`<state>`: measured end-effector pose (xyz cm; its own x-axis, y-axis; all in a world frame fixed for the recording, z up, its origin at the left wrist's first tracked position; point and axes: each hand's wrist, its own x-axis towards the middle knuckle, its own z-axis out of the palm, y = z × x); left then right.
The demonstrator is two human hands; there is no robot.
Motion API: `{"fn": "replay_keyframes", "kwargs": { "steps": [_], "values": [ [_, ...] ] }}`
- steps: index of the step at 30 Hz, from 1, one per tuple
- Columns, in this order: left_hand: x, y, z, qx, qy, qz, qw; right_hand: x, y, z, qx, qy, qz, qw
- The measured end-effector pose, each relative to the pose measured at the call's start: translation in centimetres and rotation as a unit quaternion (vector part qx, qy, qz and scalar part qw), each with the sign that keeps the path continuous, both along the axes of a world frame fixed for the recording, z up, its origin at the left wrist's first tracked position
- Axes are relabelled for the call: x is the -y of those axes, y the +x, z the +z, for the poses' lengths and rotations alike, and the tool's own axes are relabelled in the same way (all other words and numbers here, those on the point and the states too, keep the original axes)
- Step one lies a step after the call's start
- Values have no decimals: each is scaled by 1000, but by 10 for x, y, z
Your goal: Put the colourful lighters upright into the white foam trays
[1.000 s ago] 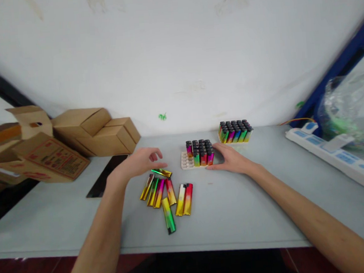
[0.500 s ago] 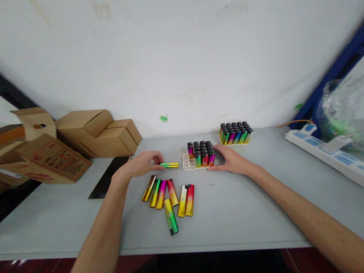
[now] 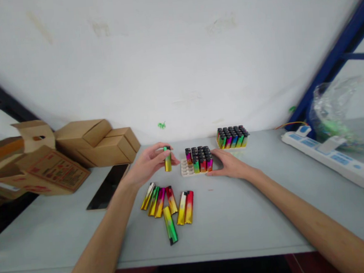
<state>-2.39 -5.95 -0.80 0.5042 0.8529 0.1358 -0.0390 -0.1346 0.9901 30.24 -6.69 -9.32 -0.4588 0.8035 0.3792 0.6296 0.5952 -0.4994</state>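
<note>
My left hand [image 3: 147, 163] pinches a green-and-yellow lighter [image 3: 168, 165], held upright with its black top up, a little left of a white tray [image 3: 186, 172]. Several metallic lighters with black tops stand packed in the tray's holes; the holes at its left end are bare. My right hand [image 3: 230, 164] grips the tray's right end, thumb near the front corner and fingers behind, partly hidden by the lighters. Nearer to me lie several loose lighters, among them a red-and-yellow lighter [image 3: 189, 207] and, closest, a green-and-yellow one [image 3: 170, 224].
A second filled lighter tray [image 3: 233, 138] stands by the wall. On the left are cardboard boxes [image 3: 98, 148], an opened carton [image 3: 52, 170] and a dark flat phone-like panel [image 3: 107, 187]. A white power strip [image 3: 323, 153] and a clear plastic bag [image 3: 332, 109] are at right.
My left hand has turned the lighter from lying sideways to upright and lifted it. My right hand stays at the tray. The view has tilted slightly.
</note>
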Motion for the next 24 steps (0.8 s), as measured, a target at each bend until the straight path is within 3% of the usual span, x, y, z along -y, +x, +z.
{"fn": "replay_keyframes", "kwargs": {
  "steps": [5,9,15,24],
  "values": [
    [18,35,-3,26,-38,-14,999,0,0,1,0,1,0,1000],
    [27,53,-10,2,-3,33,999,2,-1,5,10,-5,0,1000],
    [29,57,-28,-78,114,150,979,4,1,4,4,-12,4,1000],
    [34,56,-32,-139,149,149,968,3,0,4,8,-7,-3,1000]
  ]
}}
